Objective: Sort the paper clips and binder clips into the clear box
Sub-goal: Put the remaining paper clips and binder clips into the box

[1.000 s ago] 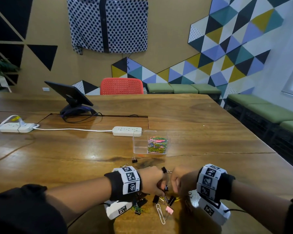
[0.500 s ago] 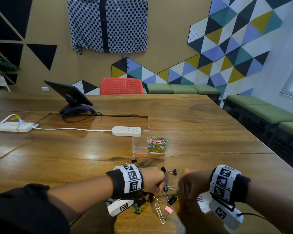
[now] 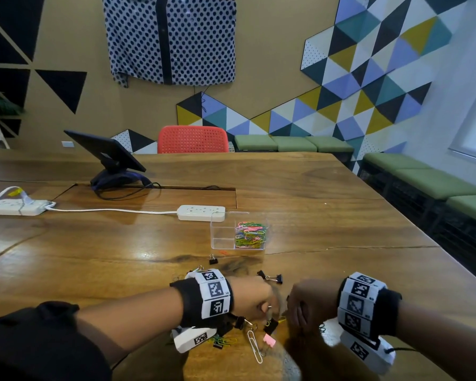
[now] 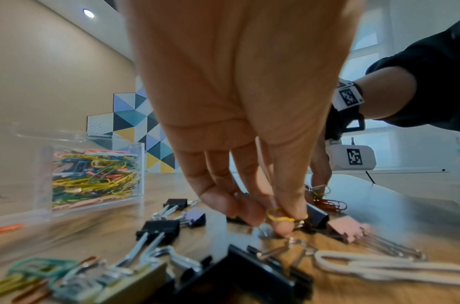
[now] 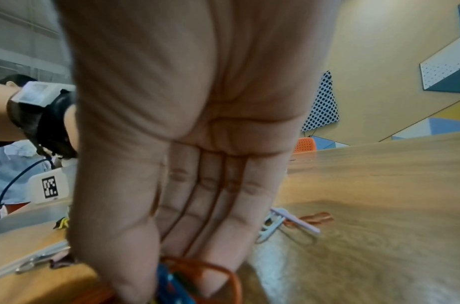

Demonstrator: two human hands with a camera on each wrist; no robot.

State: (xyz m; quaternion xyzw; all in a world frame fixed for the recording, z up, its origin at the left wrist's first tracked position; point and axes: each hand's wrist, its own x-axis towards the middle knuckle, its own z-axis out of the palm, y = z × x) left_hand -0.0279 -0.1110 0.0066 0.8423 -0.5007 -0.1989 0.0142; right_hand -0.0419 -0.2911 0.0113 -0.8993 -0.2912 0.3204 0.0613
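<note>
Near the desk's (image 3: 313,204) front edge, the left hand (image 4: 239,107) pinches a yellow clip (image 4: 285,216) in its fingers (image 4: 218,197) amid scattered binder clips (image 4: 158,228). The right hand's (image 5: 187,144) fingers, pressed together, pinch orange clips (image 5: 213,269). The box (image 3: 238,234) sits toward mid-desk, half full of clips.

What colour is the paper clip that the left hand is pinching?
Yellow. The left hand pinches the paper clip at its fingertips; the left wrist view shows it best.
</note>
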